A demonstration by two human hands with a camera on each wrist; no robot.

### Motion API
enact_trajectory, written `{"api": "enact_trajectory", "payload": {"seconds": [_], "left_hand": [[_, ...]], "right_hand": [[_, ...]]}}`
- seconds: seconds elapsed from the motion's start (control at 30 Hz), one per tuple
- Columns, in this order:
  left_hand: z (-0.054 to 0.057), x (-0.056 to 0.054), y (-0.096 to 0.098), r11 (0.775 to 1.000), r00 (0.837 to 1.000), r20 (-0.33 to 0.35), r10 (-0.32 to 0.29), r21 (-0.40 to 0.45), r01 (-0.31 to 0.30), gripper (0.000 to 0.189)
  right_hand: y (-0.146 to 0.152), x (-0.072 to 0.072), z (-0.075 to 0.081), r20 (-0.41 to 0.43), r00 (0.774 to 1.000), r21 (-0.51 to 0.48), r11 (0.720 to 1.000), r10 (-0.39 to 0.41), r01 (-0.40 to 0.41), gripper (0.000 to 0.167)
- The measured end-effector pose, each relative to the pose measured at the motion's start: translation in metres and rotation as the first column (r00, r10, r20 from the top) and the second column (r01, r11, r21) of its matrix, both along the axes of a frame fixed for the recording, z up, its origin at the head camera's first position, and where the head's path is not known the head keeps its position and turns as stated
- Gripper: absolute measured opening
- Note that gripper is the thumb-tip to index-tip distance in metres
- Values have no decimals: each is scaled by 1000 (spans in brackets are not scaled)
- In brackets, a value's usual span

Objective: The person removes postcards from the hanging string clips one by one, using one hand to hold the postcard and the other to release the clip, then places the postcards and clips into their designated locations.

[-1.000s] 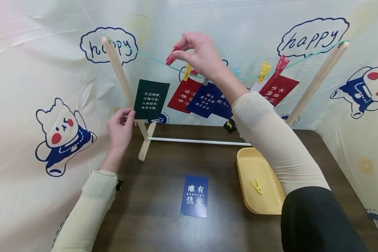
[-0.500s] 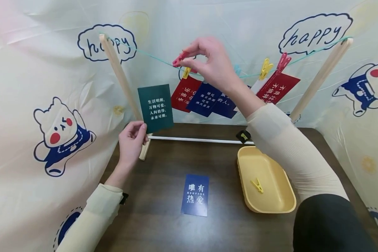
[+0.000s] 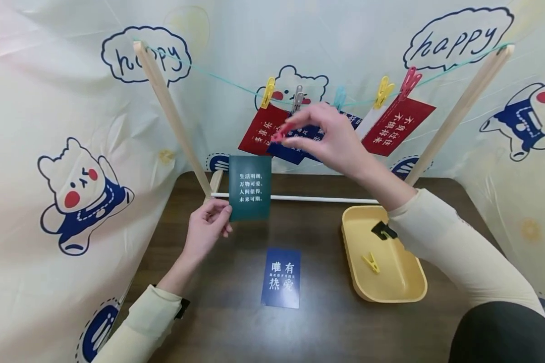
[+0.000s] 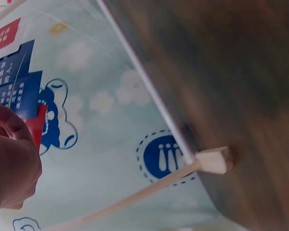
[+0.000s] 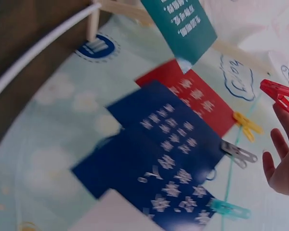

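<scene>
My left hand (image 3: 204, 229) pinches a dark green card (image 3: 250, 189) with white writing by its lower left edge, held up over the table. In the left wrist view that hand (image 4: 14, 166) shows at the left edge, its card hidden. My right hand (image 3: 333, 143) pinches a red clothespin (image 5: 277, 91) between thumb and fingers, above and to the right of the green card. Behind it, on a green string (image 3: 227, 80), hang a red card (image 3: 261, 131) under a yellow clothespin (image 3: 268, 92) and blue cards (image 5: 164, 115), partly covered by the right hand in the head view.
A wooden frame, with a left post (image 3: 172, 116) and right post (image 3: 460, 116), carries the string; a white rod (image 3: 318, 198) joins its feet. Another red card (image 3: 397, 126) hangs at the right. A blue card (image 3: 281, 277) and yellow tray (image 3: 349, 262) with a yellow clothespin (image 3: 371, 262) lie on the table.
The left hand has brought the green card right and down, away from the left post. The right hand, with the red clothespin, has come down from the string and to the right.
</scene>
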State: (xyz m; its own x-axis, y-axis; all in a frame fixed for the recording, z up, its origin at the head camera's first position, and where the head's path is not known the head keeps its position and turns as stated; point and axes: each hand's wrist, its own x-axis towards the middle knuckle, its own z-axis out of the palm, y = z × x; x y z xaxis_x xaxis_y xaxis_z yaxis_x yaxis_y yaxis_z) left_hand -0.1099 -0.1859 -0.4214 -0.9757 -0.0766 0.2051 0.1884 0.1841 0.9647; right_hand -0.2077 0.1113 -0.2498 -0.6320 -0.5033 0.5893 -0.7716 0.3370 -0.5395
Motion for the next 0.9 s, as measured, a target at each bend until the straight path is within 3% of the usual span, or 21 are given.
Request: {"api": "enact_trajectory", "payload": {"seconds": [0.23, 0.57, 0.7, 0.9], "left_hand": [[-26, 9, 14, 996, 990, 115, -78, -20, 81, 10], [-54, 22, 36, 972, 942, 298, -152, -126, 197, 8], [-65, 29, 40, 960, 914, 365, -178, -141, 243, 6], [-80, 38, 43, 934, 837, 481, -259, -97, 345, 5]], "right_hand": [[20, 18, -27, 112, 993, 62, 998, -41, 34, 32], [50, 25, -57, 199, 973, 184, 980, -115, 78, 31], [64, 27, -77, 251, 957, 239, 967, -144, 83, 32], [90, 31, -108, 343, 914, 329, 939, -218, 100, 33]]}}
